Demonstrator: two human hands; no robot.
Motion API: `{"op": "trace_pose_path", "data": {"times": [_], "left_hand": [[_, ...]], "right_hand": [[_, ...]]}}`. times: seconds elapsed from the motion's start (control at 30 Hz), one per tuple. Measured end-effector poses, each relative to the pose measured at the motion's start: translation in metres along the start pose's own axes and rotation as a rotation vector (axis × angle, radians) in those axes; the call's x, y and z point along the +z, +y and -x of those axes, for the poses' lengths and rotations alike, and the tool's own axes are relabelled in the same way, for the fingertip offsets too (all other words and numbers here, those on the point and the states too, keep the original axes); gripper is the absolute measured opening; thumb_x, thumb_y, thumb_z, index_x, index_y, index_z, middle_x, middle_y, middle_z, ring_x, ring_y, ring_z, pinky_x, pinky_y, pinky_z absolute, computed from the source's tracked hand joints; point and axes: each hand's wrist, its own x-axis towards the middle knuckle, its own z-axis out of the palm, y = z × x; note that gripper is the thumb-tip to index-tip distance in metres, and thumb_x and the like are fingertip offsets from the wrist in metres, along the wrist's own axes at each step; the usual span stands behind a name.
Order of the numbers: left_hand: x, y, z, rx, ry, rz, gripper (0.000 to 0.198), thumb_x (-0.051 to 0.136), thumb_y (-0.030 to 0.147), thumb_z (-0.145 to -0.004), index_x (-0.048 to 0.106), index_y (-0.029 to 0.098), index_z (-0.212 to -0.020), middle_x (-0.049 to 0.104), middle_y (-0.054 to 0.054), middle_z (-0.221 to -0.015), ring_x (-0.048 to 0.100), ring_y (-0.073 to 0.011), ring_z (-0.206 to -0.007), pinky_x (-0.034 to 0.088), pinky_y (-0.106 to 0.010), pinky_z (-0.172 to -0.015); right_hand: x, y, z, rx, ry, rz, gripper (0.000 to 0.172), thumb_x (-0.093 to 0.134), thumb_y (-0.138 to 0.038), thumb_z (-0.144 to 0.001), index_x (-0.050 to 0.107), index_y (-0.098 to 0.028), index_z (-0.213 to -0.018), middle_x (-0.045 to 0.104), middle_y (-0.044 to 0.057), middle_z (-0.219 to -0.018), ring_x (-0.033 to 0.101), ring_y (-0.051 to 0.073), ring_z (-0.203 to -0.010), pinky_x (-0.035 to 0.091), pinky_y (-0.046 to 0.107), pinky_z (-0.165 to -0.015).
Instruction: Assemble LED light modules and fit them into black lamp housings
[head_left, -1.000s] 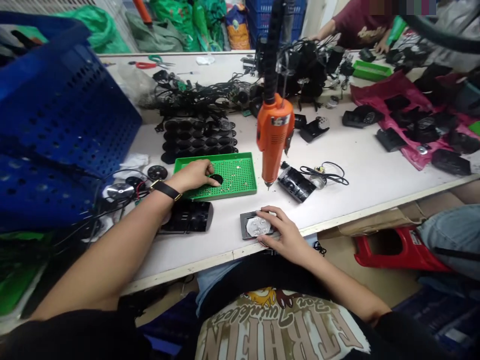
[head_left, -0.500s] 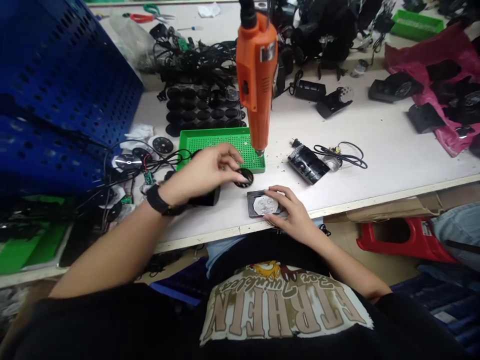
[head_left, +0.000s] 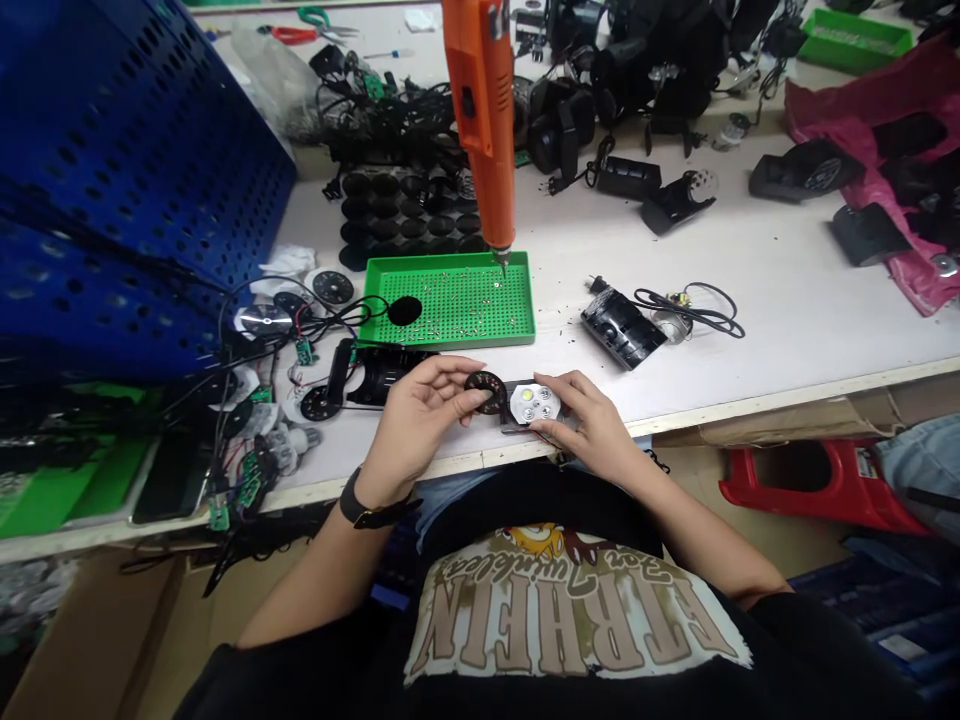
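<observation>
Between its thumb and fingers my left hand point(head_left: 431, 408) pinches a round black disc point(head_left: 486, 394) by its left edge. Just right of the disc is a pale lens plate point(head_left: 535, 403) with several round lenses, one of them yellowish. It sits at a dark rectangular housing point(head_left: 513, 425), partly hidden beneath it. My right hand point(head_left: 583, 415) grips the plate and housing from the right, thumb on the near side and fingers on the far side. Disc and plate are side by side near the table's front edge; whether they touch I cannot tell.
An orange electric screwdriver point(head_left: 484, 130) hangs over a green perforated tray point(head_left: 448, 338) with small screws and a black disc. Black half-shells point(head_left: 621, 325) lie right and left, one with a cable. Wired circuit boards point(head_left: 304, 350) crowd the left, beside a blue perforated bin point(head_left: 135, 180).
My left hand has come nearer and down, bringing the black disc beside the lens plate. The lens plate now looks more raised and tilted. The screwdriver appears further left.
</observation>
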Motion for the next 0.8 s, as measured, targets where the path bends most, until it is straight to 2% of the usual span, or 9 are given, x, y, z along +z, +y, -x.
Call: {"op": "trace_pose_path", "data": {"times": [0.13, 0.33, 0.57, 0.7, 0.8], "left_hand": [[0.001, -0.009, 0.006, -0.046, 0.048, 0.108, 0.033, 0.093, 0.029, -0.070, 0.077, 0.018, -0.097, 0.066, -0.002, -0.080, 0.060, -0.0105, -0.065, 0.049, -0.016, -0.048], [0.012, -0.010, 0.017, -0.047, 0.063, 0.042, 0.036, 0.091, 0.025, -0.072, 0.077, 0.020, -0.104, 0.068, -0.001, -0.082, 0.062, -0.0113, -0.068, 0.050, -0.017, -0.051], [0.015, -0.010, 0.024, 0.067, 0.136, -0.097, 0.035, 0.088, 0.026, -0.075, 0.078, 0.022, -0.109, 0.072, -0.003, -0.091, 0.065, -0.0134, -0.083, 0.058, -0.025, -0.077], [0.009, -0.016, 0.019, 0.022, 0.140, -0.012, 0.036, 0.088, 0.029, -0.075, 0.077, 0.021, -0.109, 0.069, -0.002, -0.088, 0.062, -0.0117, -0.074, 0.053, -0.021, -0.061], [0.005, -0.017, 0.015, -0.005, 0.164, 0.085, 0.038, 0.091, 0.033, -0.075, 0.077, 0.020, -0.108, 0.069, -0.002, -0.087, 0.059, -0.0097, -0.068, 0.048, -0.018, -0.053]], "right_hand": [[-0.001, -0.001, -0.002, 0.031, 0.000, -0.022, 0.056, 0.072, -0.047, -0.093, 0.061, -0.024, -0.143, 0.067, 0.009, -0.113, 0.066, 0.027, -0.106, 0.055, 0.044, -0.096], [0.002, -0.001, -0.002, 0.035, -0.004, -0.022, 0.056, 0.072, -0.046, -0.094, 0.060, -0.022, -0.143, 0.066, 0.008, -0.109, 0.063, 0.023, -0.092, 0.054, 0.040, -0.087], [0.005, -0.004, -0.012, 0.029, -0.015, -0.036, 0.052, 0.069, -0.046, -0.096, 0.060, -0.024, -0.142, 0.064, 0.006, -0.105, 0.060, 0.021, -0.083, 0.053, 0.038, -0.082], [0.002, -0.003, -0.022, 0.052, -0.044, -0.072, 0.048, 0.073, -0.046, -0.092, 0.064, -0.024, -0.135, 0.064, 0.005, -0.101, 0.059, 0.019, -0.077, 0.051, 0.036, -0.077], [-0.005, -0.001, -0.019, 0.025, -0.033, -0.115, 0.048, 0.075, -0.046, -0.091, 0.066, -0.026, -0.133, 0.066, 0.005, -0.104, 0.061, 0.021, -0.085, 0.052, 0.037, -0.081]]}}
